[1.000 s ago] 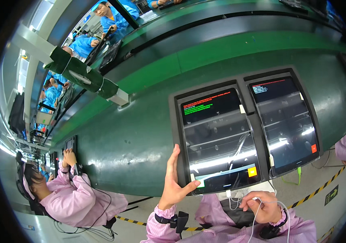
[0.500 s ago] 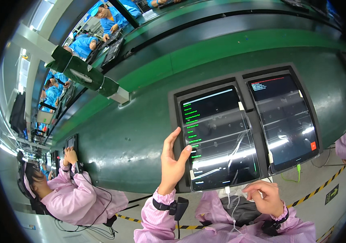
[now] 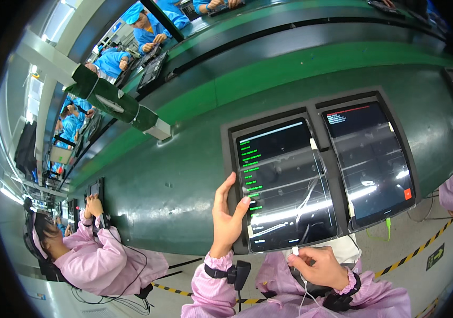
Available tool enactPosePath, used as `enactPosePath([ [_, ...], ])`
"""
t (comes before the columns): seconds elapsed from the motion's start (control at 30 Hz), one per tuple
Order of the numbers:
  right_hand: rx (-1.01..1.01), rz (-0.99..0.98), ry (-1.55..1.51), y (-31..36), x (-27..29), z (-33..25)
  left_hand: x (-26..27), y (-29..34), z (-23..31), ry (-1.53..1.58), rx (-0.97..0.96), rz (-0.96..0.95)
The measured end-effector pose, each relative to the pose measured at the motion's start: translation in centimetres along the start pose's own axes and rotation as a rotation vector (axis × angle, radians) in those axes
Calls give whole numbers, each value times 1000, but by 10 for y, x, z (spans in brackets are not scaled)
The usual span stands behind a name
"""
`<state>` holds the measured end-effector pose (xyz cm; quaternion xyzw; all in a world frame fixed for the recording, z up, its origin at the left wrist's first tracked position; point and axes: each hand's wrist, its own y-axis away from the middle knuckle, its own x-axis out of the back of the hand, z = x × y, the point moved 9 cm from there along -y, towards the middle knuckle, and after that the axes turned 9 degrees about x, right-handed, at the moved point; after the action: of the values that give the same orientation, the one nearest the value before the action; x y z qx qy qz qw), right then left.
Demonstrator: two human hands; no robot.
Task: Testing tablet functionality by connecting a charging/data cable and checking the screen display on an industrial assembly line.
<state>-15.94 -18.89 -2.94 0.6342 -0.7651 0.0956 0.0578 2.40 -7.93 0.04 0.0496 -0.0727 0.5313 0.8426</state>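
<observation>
1. Green conveyor belt (image 3: 194, 175) carries a dark tray (image 3: 337, 106) with two tablets; left tablet (image 3: 284, 185) sits in the tray's left bay, near the belt's near edge.
2. Left hand (image 3: 226, 220) grips that tablet's left edge, fingers curled around it, thumb on the screen beside a menu list.
3. Right hand (image 3: 319, 265) pinches a white cable plug (image 3: 295, 250) at the tablet's bottom edge, fingers closed narrow.
4. Step, as I read it: the cable connection at the bottom port. Next move likely needs a straight pull or push along the port axis while the left hand braces.
5. Room: right tablet (image 3: 369, 159) just beside, only a tray rib between. Belt is open to the left; a co-worker (image 3: 94, 254) in pink sits well apart along the near edge.
</observation>
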Motion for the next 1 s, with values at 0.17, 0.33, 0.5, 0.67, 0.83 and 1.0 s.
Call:
enactPosePath([
  [0.17,-64,23,-101,3,-1,8,4,10,-4,32,40,38],
  [0.33,-101,-23,-107,3,-4,11,6,9,-6,18,36,45],
  [0.5,-75,-8,-100,1,-3,11,4,8,-5,35,33,27],
  [0.67,-111,-21,-110,3,-4,14,5,8,-5,45,44,31],
  [0.83,-106,-37,-84,2,-4,12,6,8,-7,11,41,37],
  [1.0,-76,-21,-97,1,-3,10,6,7,-8,62,51,39],
])
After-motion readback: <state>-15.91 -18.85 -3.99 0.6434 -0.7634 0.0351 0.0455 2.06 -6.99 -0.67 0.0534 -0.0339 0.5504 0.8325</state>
